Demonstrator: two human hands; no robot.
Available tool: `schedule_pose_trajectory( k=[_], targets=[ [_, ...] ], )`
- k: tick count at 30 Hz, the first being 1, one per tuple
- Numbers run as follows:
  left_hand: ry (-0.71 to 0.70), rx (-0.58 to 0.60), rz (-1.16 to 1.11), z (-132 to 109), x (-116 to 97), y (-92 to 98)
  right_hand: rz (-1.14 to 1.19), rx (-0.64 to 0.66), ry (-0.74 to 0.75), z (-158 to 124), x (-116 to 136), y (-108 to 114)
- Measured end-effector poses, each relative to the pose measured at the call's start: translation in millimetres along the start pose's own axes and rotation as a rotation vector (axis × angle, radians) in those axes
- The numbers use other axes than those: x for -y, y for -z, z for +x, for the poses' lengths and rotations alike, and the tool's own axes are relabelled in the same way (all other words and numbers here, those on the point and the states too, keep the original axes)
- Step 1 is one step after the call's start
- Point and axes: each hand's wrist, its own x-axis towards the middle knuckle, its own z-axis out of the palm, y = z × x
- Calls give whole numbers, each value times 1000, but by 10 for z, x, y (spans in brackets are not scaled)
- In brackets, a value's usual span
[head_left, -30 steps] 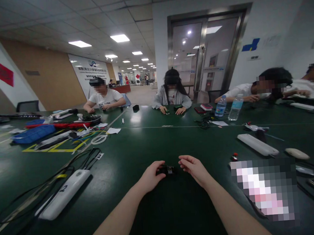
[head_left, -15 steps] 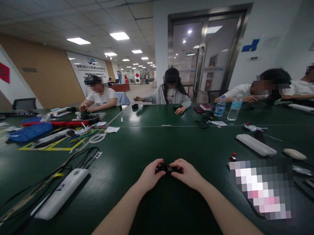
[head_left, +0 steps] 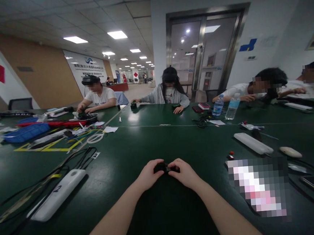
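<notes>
Close in front of me, over the dark green table, both my hands grip a small black object. My left hand has its fingers closed on the object's left end. On the right end, the thumb and fingers of my right hand are pressed together. Between the two hands the middle of the object shows, dark and with a slight shine. Its exact kind is too small and dark to make out.
White power strips lie left and right, with black cables. Right are a blurred-out phone-like item and two water bottles. A blue basket stands far left. Several people sit across the table.
The view has shifted slightly, so most things sit a little further left. The person across has moved a hand down onto a small black box. My hands keep their hold.
</notes>
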Motion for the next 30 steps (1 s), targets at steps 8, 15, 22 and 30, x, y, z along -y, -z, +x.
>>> schedule_pose_trajectory(
  k=[8, 15, 22, 30],
  targets=[
    [-9, 40, -49, 2, -46, 16, 60, -7, -4, -16, 60, -4],
    [24, 43, -58, -5, -96, 32, 32, -20, -46, 8, 26, -43],
    [36, 56, -53, -13, -139, 60, 306, -138, -117, 58, -29, 42],
    [28, 43, -95, -1, -81, 37, 855, -261, -288, 115, -253, 221]
  ],
)
